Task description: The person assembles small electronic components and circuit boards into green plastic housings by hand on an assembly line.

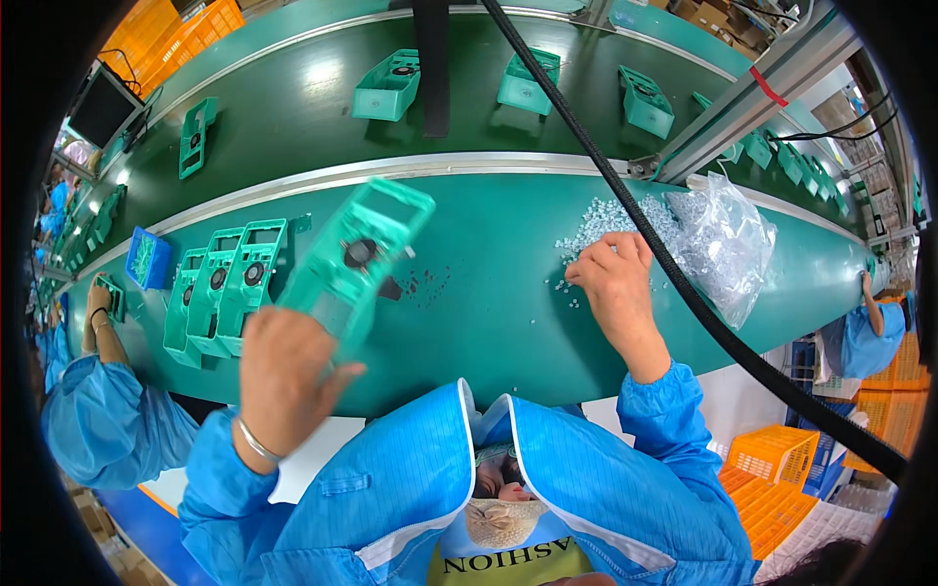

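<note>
Head | green housing [344, 276] — at left hand [286, 366], well apart from right hand [618, 288]

- A green surface [479, 332] is spanning the foreground.
- Beyond the surface, a dark green belt [283, 127] is running across, reflecting bright light.
- At the surface's far right edge, a slanting metal post [757, 88] is rising.
- Beyond the surface's left end, a dark monitor [103, 103] and orange crates [200, 41] are standing.
- Right of the surface, openwork orange baskets [772, 454] are sitting lower down.
</note>
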Tool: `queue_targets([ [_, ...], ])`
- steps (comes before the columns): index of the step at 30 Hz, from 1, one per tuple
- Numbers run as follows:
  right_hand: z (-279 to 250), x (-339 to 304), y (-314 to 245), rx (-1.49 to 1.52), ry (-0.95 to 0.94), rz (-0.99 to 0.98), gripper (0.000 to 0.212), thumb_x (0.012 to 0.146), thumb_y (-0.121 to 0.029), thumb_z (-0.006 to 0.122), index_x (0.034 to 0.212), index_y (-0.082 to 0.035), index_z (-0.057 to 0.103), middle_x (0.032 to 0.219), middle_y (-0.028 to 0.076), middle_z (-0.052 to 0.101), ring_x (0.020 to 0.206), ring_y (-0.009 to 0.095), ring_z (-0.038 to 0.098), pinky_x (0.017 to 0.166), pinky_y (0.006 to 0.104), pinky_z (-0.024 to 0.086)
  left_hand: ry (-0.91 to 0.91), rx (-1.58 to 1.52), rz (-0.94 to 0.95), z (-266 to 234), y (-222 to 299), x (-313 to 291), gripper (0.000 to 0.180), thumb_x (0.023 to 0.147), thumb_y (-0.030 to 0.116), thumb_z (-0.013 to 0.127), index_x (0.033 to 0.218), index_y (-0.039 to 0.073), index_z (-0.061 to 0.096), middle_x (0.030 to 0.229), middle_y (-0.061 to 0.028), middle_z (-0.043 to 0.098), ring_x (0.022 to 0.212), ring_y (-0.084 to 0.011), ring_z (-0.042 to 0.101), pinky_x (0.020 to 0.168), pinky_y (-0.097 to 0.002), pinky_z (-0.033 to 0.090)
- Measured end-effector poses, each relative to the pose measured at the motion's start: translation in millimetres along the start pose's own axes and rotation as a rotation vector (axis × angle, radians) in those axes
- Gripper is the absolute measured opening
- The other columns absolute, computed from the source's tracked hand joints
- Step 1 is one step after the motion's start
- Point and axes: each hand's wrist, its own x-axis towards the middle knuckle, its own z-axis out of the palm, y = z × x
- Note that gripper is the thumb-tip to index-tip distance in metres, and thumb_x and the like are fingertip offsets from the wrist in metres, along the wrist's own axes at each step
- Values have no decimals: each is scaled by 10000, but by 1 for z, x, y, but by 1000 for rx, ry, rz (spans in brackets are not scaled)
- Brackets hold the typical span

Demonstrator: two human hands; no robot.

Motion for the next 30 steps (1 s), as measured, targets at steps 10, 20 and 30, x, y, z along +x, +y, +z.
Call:
queue_targets([
  [10,-6,9,0,133,-93,128,64,783,-120,763,770,-95,705,836,45,640,1014,300,575,1005,450,360,-49,-66,11,53,49,-47,155,787,277,699,847,156,622,820,-24,531,889,-233,587,996,-581,429],
  [20,32,73,-103,371,-99,-138,106,791,-73,783,861,-118,717,915,31,660,1028,282,601,967,435,414,93,61,54,88,57,-56,74,812,239,670,842,195,620,767,-8,460,793,-191,528,954,-540,460],
  [30,24,63,-93,479,-152,-73,141,756,-57,811,866,-119,748,928,28,659,968,266,611,895,418,444,11,85,29,81,52,-62,123,808,219,662,926,251,678,804,20,452,846,-154,542,987,-511,434],
])
